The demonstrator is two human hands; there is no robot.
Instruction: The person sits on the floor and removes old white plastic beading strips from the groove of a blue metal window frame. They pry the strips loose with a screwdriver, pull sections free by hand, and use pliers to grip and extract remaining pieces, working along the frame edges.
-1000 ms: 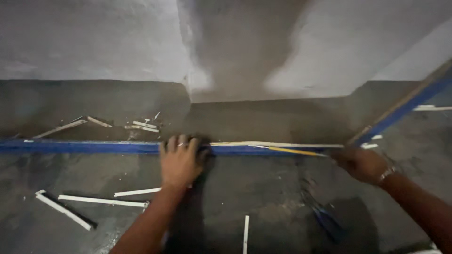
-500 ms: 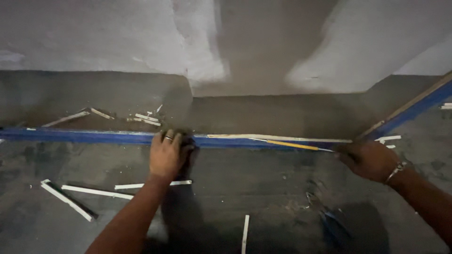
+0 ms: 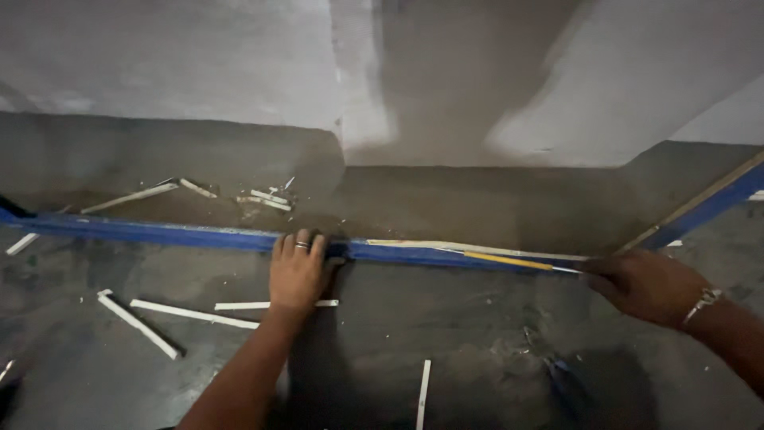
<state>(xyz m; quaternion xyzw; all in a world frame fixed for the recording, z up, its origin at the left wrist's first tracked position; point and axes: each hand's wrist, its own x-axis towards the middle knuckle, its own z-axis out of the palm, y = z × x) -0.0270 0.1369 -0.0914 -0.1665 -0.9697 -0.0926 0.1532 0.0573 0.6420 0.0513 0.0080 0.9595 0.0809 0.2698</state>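
The long blue strip, judged thin and flexible, is pressed flat to the grey floor by the spread left hand, while its peeling yellow-white edge is pinched at the end by the closed right hand.

Single view only, head cam, so no second view shares any of the scene. It sits above and behind both hands, pitched down and forward at a grey concrete floor and the grey wall beyond it. Close range: both forearms enter from the bottom edge and run up into mid-frame. Left hand sits just left of centre, flat on a long blue strip that crosses the frame. Right hand is near the right edge, its grip closed at the strip's far end. Wall fills the frame above the hands; white offcuts lie below the left hand.
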